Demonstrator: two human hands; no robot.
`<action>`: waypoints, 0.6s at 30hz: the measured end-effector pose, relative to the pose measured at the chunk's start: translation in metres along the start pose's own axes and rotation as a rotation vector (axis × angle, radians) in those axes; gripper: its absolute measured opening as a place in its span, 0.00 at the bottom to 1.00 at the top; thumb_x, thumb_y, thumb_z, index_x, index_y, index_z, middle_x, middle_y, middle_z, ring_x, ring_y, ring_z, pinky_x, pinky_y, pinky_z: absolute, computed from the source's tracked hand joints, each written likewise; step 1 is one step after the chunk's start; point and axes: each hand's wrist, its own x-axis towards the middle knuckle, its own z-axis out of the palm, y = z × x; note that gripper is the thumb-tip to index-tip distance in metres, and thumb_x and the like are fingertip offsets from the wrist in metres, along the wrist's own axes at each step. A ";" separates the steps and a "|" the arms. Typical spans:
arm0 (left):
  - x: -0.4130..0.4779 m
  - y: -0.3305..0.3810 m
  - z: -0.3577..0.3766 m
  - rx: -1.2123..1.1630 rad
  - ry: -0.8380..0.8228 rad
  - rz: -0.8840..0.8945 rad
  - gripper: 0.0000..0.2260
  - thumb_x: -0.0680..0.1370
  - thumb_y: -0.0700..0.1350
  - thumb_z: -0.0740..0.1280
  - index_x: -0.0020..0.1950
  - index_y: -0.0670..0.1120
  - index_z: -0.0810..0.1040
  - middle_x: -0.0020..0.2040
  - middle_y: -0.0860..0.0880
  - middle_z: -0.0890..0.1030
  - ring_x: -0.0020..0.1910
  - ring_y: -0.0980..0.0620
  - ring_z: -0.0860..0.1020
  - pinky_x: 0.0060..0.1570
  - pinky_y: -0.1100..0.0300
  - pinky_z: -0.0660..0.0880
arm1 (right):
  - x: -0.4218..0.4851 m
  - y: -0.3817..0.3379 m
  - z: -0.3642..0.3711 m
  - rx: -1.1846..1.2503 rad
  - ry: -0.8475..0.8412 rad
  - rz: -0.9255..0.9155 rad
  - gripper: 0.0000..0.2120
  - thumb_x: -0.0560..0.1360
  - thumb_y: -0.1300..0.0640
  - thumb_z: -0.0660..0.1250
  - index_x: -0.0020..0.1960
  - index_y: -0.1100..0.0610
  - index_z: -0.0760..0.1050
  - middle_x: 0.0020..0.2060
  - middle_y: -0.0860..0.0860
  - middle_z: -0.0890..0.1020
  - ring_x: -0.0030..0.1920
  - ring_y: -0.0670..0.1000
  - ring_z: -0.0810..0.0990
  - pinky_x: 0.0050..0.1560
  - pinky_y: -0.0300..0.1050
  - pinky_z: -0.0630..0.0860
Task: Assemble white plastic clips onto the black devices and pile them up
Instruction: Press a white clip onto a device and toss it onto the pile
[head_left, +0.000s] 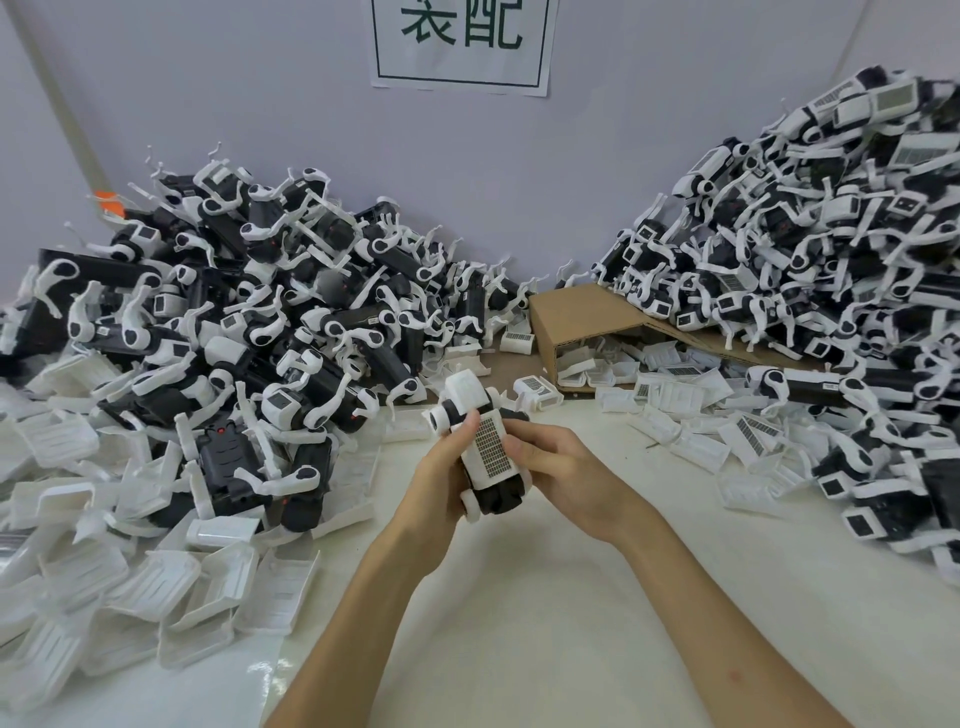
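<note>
Holding one black device at frame centre, the left hand grips its left side, thumb pressed on the white plastic clip seated on top. The right hand grasps the right side. One device pile lies at 10 o'clock, a second pile at 2 o'clock. Loose clips lie at 8 o'clock, a cardboard box at 1 o'clock.
</note>
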 end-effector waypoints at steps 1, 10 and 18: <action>0.001 -0.001 0.001 0.014 0.021 -0.003 0.25 0.74 0.65 0.67 0.65 0.52 0.79 0.57 0.45 0.85 0.60 0.42 0.82 0.60 0.46 0.70 | 0.000 0.000 0.000 -0.012 0.000 0.001 0.17 0.82 0.53 0.62 0.68 0.56 0.76 0.63 0.57 0.81 0.65 0.57 0.79 0.62 0.48 0.77; 0.006 -0.003 0.009 0.035 0.206 0.065 0.13 0.81 0.55 0.66 0.62 0.51 0.80 0.53 0.44 0.86 0.56 0.41 0.83 0.62 0.38 0.76 | 0.004 0.005 0.014 -0.143 0.178 -0.078 0.11 0.82 0.58 0.64 0.62 0.56 0.80 0.55 0.53 0.86 0.58 0.51 0.83 0.57 0.42 0.79; 0.009 -0.003 0.019 -0.123 0.196 0.000 0.30 0.83 0.65 0.45 0.65 0.51 0.79 0.59 0.46 0.85 0.57 0.50 0.84 0.68 0.47 0.72 | 0.010 0.016 0.024 -0.423 0.454 -0.186 0.12 0.82 0.54 0.65 0.65 0.52 0.77 0.59 0.46 0.80 0.59 0.42 0.78 0.59 0.41 0.75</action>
